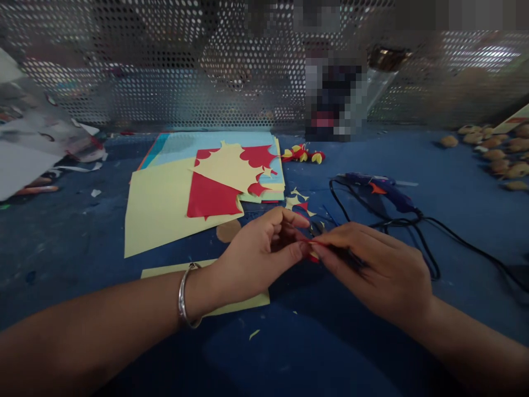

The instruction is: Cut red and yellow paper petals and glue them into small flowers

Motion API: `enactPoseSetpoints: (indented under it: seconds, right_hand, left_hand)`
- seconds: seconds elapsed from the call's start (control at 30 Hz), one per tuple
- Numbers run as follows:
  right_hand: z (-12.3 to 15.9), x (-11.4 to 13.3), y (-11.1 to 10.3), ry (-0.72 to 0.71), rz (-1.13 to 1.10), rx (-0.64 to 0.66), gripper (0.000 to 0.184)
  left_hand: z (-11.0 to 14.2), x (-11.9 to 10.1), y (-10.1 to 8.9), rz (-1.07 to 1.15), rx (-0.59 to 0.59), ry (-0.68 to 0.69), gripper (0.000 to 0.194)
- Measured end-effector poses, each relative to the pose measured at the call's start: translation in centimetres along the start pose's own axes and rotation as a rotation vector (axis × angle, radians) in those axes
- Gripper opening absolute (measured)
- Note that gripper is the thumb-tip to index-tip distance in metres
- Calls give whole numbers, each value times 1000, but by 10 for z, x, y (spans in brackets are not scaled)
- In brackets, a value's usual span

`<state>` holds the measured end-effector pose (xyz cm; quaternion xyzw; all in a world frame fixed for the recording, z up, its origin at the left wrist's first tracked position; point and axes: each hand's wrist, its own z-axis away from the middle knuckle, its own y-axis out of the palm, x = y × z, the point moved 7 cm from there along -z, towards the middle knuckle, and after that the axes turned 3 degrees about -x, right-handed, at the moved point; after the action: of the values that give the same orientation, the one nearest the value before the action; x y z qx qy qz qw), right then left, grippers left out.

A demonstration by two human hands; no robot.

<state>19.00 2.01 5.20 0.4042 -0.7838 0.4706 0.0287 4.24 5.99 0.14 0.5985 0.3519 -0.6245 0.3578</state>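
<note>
My left hand (260,253) and my right hand (372,267) meet over the blue table, fingertips pinched together on a small red and yellow paper piece (312,249). Only a sliver of that piece shows between the fingers. A silver bangle (184,298) circles my left wrist. Under my left forearm lies a pale yellow sheet (248,302). Just beyond my hands are small yellow and red paper scraps (298,201).
A stack of yellow, red and light blue paper sheets (206,182) lies behind my left hand. A blue glue gun (380,190) with a black cord (454,237) rests to the right. Small red and yellow paper pieces (303,154) sit farther back. Tan round objects (496,154) lie far right. A perforated metal panel (165,71) stands behind.
</note>
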Motion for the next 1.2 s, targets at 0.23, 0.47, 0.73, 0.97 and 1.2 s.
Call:
enactPoseSetpoints:
  seconds: [0.23,0.47,0.73,0.97,1.2]
  right_hand:
    - [2,4,2,-41,50,-21,12]
    - [3,4,1,-64,56,-48,13]
    - [2,7,-3,-80,39,-69,12]
    - [0,6,-3,-71,2,-53,7]
    - [1,1,1,-49,-30,-46,8]
  left_hand:
    - [0,7,3,349,-70,-221,14]
    - [8,20,15,683,-44,-466,16]
    - [3,13,7,681,-82,-370,9]
    - [-2,12,0,600,-120,-338,8]
    - [-5,12,-5,540,-122,-256,17]
